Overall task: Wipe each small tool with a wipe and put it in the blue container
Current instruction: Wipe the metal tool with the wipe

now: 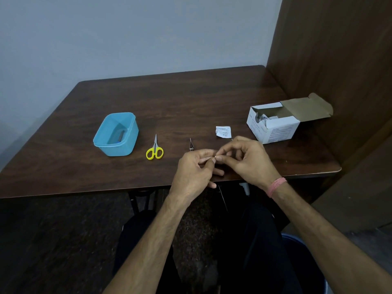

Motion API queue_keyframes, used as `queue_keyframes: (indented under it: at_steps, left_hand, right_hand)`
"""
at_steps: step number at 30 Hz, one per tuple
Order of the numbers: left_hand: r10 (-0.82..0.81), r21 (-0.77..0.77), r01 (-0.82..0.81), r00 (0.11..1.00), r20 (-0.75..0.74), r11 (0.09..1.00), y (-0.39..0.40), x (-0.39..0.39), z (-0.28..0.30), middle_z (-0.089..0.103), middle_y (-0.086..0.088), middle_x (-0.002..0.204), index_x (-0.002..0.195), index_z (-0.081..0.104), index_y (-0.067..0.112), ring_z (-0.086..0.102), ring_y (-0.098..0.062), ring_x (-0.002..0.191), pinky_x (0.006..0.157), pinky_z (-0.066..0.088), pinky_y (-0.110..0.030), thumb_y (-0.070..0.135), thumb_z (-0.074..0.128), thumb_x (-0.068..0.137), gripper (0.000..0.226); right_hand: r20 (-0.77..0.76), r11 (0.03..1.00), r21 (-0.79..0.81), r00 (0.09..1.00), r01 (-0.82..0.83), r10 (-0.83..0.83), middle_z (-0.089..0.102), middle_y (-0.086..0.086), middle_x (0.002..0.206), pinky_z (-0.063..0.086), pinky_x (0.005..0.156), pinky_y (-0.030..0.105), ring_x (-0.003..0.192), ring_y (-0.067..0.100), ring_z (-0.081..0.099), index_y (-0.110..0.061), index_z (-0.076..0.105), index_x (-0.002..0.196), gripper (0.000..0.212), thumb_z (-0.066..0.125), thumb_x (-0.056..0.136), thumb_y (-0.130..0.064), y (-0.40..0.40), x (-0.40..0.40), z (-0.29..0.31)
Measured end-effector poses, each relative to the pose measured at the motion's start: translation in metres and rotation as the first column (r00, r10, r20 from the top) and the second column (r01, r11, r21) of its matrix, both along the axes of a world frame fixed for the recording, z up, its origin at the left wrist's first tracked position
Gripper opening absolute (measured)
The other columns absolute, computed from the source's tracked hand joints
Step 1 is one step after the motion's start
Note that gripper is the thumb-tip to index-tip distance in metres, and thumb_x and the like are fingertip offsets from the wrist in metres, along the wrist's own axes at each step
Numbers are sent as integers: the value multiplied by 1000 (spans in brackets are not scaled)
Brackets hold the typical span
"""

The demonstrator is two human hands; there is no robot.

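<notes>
One container (115,134), scissors (154,150), tweezers (191,144), box (273,124), packet (223,131).

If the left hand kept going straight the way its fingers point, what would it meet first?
The left hand points rightward, so it meets the right hand at once; their fingertips already touch around something small and pale.

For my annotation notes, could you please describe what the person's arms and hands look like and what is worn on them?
Both forearms are bare, with no sleeves in view and no gloves on the left hand or the right hand. The right wrist carries a pink thread band wound round it several times. No watch or rings are visible.
</notes>
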State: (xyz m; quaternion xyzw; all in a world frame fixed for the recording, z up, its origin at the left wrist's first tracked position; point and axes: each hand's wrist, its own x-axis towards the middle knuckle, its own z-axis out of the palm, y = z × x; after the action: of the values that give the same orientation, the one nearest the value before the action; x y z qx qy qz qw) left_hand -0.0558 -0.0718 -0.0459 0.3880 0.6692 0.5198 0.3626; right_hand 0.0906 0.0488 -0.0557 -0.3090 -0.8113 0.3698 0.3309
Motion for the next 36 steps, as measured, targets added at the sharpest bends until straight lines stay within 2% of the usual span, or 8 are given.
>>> queue_keyframes:
  at_steps: [6,11,14,19,23,25,29,36]
  left_hand:
    - [26,-2,-26,1000,-8,1000,1,2,1,86,3,108,129,78,17,85,-14,88,50,58,-23,7,57,115,27]
    - [18,19,-17,999,-42,1000,-2,4,2,86,5,107,125,79,18,85,-14,87,51,61,-24,6,56,115,27]
    - [27,15,-26,998,-50,1000,-2,5,3,86,5,107,125,80,17,85,-13,86,52,60,-24,7,56,115,28]
    - [57,19,-56,996,-65,998,-2,7,1,86,6,106,125,80,19,85,-13,85,53,61,-24,7,56,115,29]
    - [68,42,-64,994,-90,997,-3,12,4,86,8,104,110,77,33,85,-13,83,54,62,-25,5,57,113,35]
    - [73,50,-68,993,-89,996,-3,13,4,86,9,104,109,76,36,84,-13,82,54,62,-25,5,57,113,36]
    - [90,41,-87,993,-77,995,-1,12,1,86,8,105,120,77,28,84,-13,83,54,62,-26,6,57,114,30]
    - [100,36,-97,991,-93,995,0,12,0,86,9,103,121,81,22,84,-12,80,53,62,-27,5,57,112,30]
  right_hand:
    - [-46,986,36,986,165,-163,62,-9,81,42,64,12,59,4,52,-27,86,91,11,92,88,-19,1,-6,0]
    - [15,999,24,1000,25,-25,58,-13,77,48,65,18,59,7,49,-31,86,90,13,94,87,-21,-4,-2,2]
    - [0,995,30,996,90,-90,61,-11,80,49,63,21,59,6,50,-30,86,90,13,93,87,-20,-4,-4,1]
    - [-11,984,66,986,168,-168,63,-10,86,44,65,11,67,2,59,-28,85,90,16,91,89,-13,-6,-6,-1]
    - [7,996,65,998,65,-65,59,-11,81,52,64,27,60,10,52,-29,86,91,15,92,88,-16,-9,-3,0]
    - [-10,995,59,997,79,-78,59,-12,79,53,64,27,61,10,54,-29,86,90,15,93,87,-16,-9,-3,1]
    - [-66,975,39,974,220,-218,64,-7,84,44,67,11,66,2,59,-25,86,90,14,91,89,-13,-6,-7,0]
    - [-42,989,36,989,146,-144,62,-8,83,48,66,21,60,6,53,-28,86,89,14,92,88,-16,-8,-5,2]
